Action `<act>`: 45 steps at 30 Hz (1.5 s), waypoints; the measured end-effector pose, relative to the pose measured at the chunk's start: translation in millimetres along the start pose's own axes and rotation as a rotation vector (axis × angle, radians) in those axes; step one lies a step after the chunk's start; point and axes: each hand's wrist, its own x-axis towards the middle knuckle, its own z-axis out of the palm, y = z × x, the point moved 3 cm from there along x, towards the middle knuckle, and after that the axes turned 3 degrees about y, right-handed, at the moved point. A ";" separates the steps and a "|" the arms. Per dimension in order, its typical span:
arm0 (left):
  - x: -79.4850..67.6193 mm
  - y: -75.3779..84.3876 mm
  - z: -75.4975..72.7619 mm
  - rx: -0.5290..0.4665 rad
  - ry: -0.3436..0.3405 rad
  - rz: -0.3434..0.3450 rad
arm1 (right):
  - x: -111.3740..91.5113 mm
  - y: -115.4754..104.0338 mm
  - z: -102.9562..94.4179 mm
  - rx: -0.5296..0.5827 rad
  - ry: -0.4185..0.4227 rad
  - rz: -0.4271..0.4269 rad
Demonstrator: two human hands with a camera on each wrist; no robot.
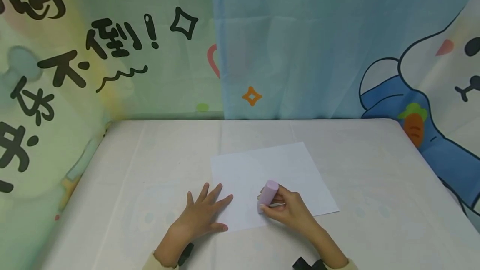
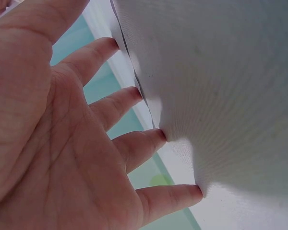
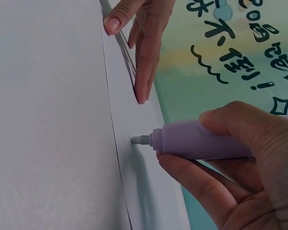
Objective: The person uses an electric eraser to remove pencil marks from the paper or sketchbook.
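Left hand (image 1: 198, 216): fingers spread apart, index and thumb on the left side of a white sheet (image 1: 262, 163), which lies askew on the cloth-covered desk (image 1: 150, 157). Lilac marker (image 1: 268, 193) over sheet's near part, tilted, tip down at paper. Right hand (image 1: 294, 211): fingers clamped on marker's barrel.

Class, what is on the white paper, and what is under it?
The left hand rests partly on the white paper; the right hand holds a lilac marker over it. White tablecloth shows around it; anything directly beneath is covered.
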 end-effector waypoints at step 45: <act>0.1 -1.9 0.7 -0.002 0.011 0.005 | 1.2 -0.5 5.2 0.003 -0.021 -0.022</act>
